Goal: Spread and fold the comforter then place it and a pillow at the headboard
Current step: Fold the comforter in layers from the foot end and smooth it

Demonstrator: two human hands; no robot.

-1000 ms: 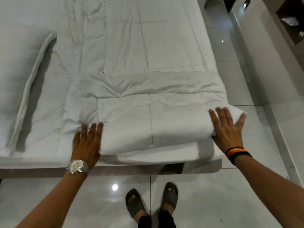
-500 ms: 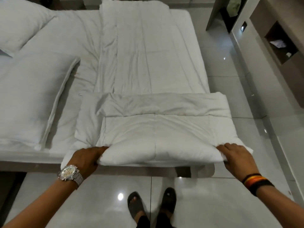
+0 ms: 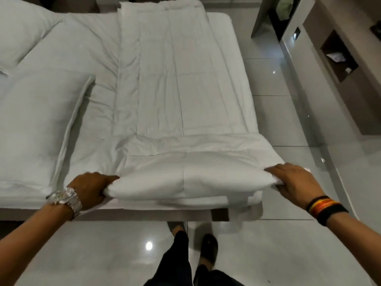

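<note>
The white comforter [image 3: 181,83] lies as a long folded strip down the right half of the bed, its near end doubled into a thick fold at the bed's near edge. My left hand [image 3: 90,187] grips the left end of that fold, fingers curled under it. My right hand [image 3: 294,181] grips the fold's right end at the bed corner. A large white pillow [image 3: 35,129] lies flat on the left of the bed, and a second pillow [image 3: 22,29] sits at the far left.
The bed [image 3: 94,38] has a white sheet and a low base. Glossy tiled floor [image 3: 274,89] runs along the right side, bordered by a wall unit with an open niche [image 3: 338,58]. My feet in dark sandals stand at the near edge.
Both hands went from lying flat on the fold to gripping its ends. The view pulled back, showing more of the bed and pillows, and my feet shifted.
</note>
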